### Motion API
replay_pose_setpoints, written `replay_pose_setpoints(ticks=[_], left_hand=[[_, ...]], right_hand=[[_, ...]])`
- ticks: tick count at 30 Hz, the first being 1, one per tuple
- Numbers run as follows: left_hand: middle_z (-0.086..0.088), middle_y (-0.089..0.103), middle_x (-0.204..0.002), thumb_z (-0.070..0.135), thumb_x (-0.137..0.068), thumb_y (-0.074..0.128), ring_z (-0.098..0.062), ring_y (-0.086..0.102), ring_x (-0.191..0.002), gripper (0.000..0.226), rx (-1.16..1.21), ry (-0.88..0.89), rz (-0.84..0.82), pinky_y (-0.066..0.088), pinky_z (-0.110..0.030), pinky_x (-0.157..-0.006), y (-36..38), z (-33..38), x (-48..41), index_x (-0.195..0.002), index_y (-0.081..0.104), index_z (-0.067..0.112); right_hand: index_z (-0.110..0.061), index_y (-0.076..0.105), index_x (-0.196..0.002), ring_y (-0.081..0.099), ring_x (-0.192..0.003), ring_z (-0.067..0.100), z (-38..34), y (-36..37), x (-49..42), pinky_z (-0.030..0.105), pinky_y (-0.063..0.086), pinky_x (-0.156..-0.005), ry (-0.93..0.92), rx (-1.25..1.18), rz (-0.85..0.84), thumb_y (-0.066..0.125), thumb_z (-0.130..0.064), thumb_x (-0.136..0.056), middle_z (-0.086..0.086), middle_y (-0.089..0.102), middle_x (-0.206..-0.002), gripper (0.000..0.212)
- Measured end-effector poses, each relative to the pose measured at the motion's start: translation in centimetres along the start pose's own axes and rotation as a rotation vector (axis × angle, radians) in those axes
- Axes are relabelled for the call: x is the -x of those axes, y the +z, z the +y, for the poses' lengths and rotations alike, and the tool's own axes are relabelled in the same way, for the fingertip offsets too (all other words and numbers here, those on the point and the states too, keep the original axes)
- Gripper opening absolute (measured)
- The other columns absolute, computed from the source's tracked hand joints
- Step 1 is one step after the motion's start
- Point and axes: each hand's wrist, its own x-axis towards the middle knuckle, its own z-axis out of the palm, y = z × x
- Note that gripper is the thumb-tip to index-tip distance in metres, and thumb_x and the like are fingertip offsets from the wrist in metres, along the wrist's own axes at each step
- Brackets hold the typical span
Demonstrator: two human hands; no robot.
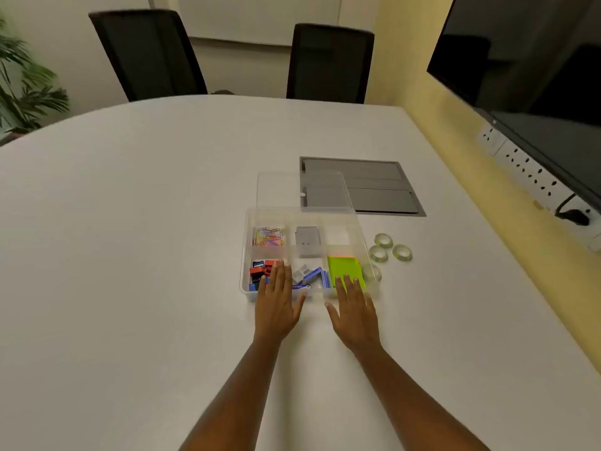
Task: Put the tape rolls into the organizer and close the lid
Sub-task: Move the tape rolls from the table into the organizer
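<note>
A clear plastic organizer (246,252) stands open on the white table, its compartments holding paper clips, a grey box, red and blue clips, staple boxes and a green sticky pad. Its clear lid (279,190) lies flat just behind it. Three clear tape rolls (383,240) (379,253) (402,252) lie on the table to the right of the organizer, and a further roll (373,272) shows blurred against its right wall. My left hand (277,304) and my right hand (354,312) hover flat, fingers spread, over the organizer's near edge, holding nothing.
A grey recessed cable hatch (383,187) sits in the table behind the lid. Two black chairs (149,53) (328,60) stand at the far side. A dark screen (527,60) and wall sockets (527,167) run along the right wall. A plant (22,86) is at far left.
</note>
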Motion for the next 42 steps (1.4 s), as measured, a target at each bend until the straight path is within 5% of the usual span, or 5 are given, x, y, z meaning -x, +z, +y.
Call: replay_pose_setpoints(ticks=[4, 15, 22, 36, 42], left_hand=[[-0.014, 0.013, -0.153, 0.069, -0.065, -0.028, -0.03, 0.012, -0.141, 0.101, -0.015, -0.016, -0.017, -0.001, -0.037, -0.109, 1.3, -0.6, 0.3, -0.14, 0.002, 0.009], [-0.015, 0.057, -0.128, 0.051, -0.09, -0.001, -0.031, 0.053, -0.118, 0.072, -0.12, 0.0, -0.102, -0.007, -0.032, -0.113, 2.1, -1.1, 0.0, -0.128, 0.039, 0.005], [-0.016, 0.056, -0.13, 0.049, -0.091, -0.002, -0.031, 0.052, -0.119, 0.073, -0.106, -0.014, -0.08, -0.009, -0.032, -0.113, 2.8, -1.2, -0.5, -0.127, 0.043, 0.005], [-0.019, 0.02, -0.151, 0.068, -0.071, -0.022, -0.033, 0.016, -0.14, 0.101, 0.053, -0.151, 0.066, 0.014, -0.043, -0.115, 1.7, 0.6, -6.6, -0.14, 0.015, 0.004], [-0.013, 0.007, -0.154, 0.048, -0.082, 0.014, -0.027, 0.007, -0.143, 0.072, 0.091, -0.193, -0.006, 0.009, -0.04, -0.116, 2.4, 0.9, -7.9, -0.141, 0.003, 0.008]], right_hand=[[-0.014, 0.04, -0.126, 0.062, -0.112, 0.025, 0.0, 1.0, 0.7, 0.04, 0.058, -0.074, 0.053, -0.019, 0.025, -0.006, -0.046, -0.093, 0.009, 0.064, -0.123, 0.065], [-0.009, 0.038, -0.129, 0.055, -0.119, 0.035, -1.7, 1.3, 0.3, 0.042, 0.059, -0.072, 0.118, -0.06, -0.003, 0.041, -0.044, -0.079, 0.016, 0.059, -0.129, 0.061], [-0.014, 0.041, -0.128, 0.057, -0.117, 0.03, -0.4, 0.8, 0.2, 0.035, 0.058, -0.075, 0.059, -0.03, -0.015, 0.006, -0.048, -0.093, 0.011, 0.061, -0.127, 0.06], [-0.005, 0.06, -0.11, 0.056, -0.107, 0.033, 7.1, -3.9, -5.5, 0.038, 0.047, -0.084, 0.159, -0.528, 0.287, 0.038, 0.009, -0.087, 0.017, 0.063, -0.113, 0.034], [-0.012, 0.047, -0.127, 0.049, -0.117, 0.033, 11.9, -2.5, -8.0, 0.039, 0.043, -0.095, 0.156, -0.47, -0.025, 0.051, 0.003, -0.085, 0.017, 0.045, -0.13, 0.045]])
